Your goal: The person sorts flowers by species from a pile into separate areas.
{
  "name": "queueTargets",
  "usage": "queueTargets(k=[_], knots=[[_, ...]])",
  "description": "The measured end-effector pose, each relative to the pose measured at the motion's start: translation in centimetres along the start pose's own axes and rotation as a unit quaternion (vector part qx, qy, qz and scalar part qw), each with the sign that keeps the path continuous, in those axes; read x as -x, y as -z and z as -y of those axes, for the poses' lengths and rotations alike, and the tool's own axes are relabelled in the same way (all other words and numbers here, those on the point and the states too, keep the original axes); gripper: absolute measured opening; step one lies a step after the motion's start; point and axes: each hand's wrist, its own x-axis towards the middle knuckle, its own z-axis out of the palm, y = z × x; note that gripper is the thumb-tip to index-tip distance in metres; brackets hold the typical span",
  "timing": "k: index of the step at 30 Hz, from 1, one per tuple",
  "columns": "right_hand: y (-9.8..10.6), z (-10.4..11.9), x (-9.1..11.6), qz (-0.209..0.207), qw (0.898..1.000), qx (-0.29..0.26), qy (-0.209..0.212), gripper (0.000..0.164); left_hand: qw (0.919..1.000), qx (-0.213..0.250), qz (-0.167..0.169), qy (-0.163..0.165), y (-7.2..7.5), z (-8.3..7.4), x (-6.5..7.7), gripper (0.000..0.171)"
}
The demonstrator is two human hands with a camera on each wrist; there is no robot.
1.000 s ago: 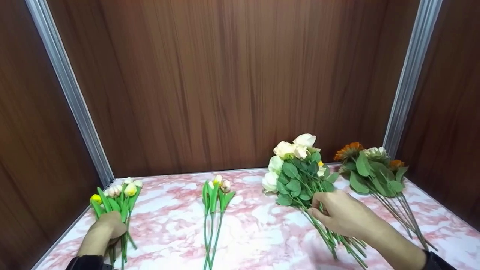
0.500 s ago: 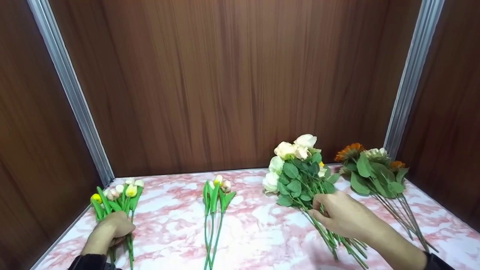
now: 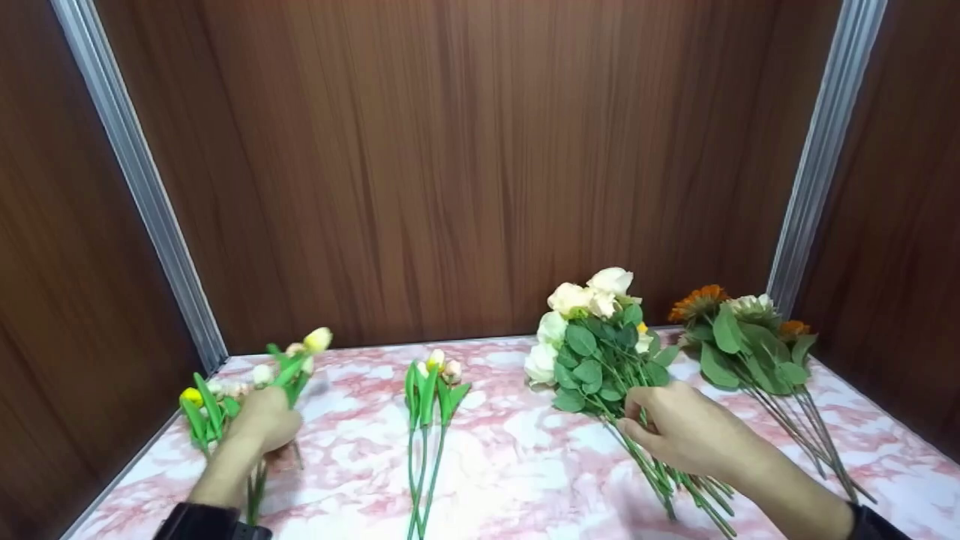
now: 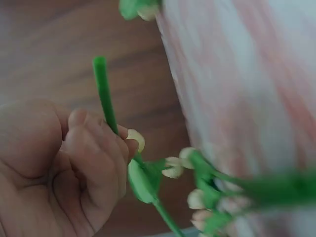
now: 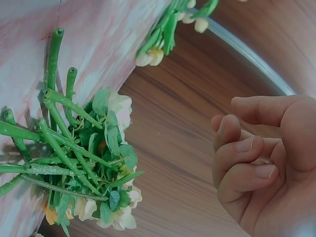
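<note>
My left hand (image 3: 266, 420) grips the green stem (image 4: 103, 94) of a yellow tulip (image 3: 318, 340) whose head leans up and to the right. Pinkish buds and green leaves show close beside that head. Other artificial tulips (image 3: 214, 412) lie under and left of the hand, partly hidden by it. My right hand (image 3: 679, 427) hovers over the stems of a bunch of cream and white roses (image 3: 589, 360). In the right wrist view its fingers (image 5: 242, 173) are loosely curled with nothing in them, apart from the cut rose stems (image 5: 64, 148).
Several tulips (image 3: 427, 397) lie in the middle of the pink marbled table (image 3: 510, 480). Orange and white flowers (image 3: 750, 337) with broad leaves lie at the right. Brown wood-grain panels (image 3: 465, 165) with metal corner posts (image 3: 135, 165) stand behind and at both sides.
My left hand has moved up and to the right, lifting the yellow tulip from the left bunch. My right hand and the other flowers stay where they were.
</note>
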Motion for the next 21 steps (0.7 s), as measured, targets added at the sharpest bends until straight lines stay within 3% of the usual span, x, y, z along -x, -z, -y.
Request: queueTargets(k=[3,6,9,12,16,18,21], knots=[[-0.1,0.0,0.0,-0.001,1.0,0.0,0.001,0.011,0.9998,0.016,0.007,-0.002,-0.5,-2.0,0.4,0.016],[-0.1,0.0,0.0,-0.001,1.0,0.0,0.002,0.011,0.9999,0.001,0.013,-0.005,-0.6,-2.7,0.4,0.018],[-0.1,0.0,0.1,0.002,1.0,-0.003,0.003,0.01,0.999,-0.042,0.001,-0.014,-0.6,-1.6,0.0,0.016],[-0.1,0.0,0.1,0.004,1.0,-0.006,0.003,0.01,0.9993,-0.033,0.015,0.003,-0.4,0.4,-0.3,0.014],[-0.1,0.0,0.0,0.005,1.0,-0.005,0.0,0.01,0.9983,0.024,0.046,0.027,-0.1,2.1,-0.6,0.016],[0.0,0.0,0.0,0.005,1.0,-0.003,-0.002,0.01,0.9968,0.06,0.048,0.021,0.1,2.3,-0.7,0.02],[0.0,0.1,0.0,0.004,1.0,0.0,-0.002,0.011,0.9828,0.171,0.069,0.016,0.5,2.5,-1.1,0.024]])
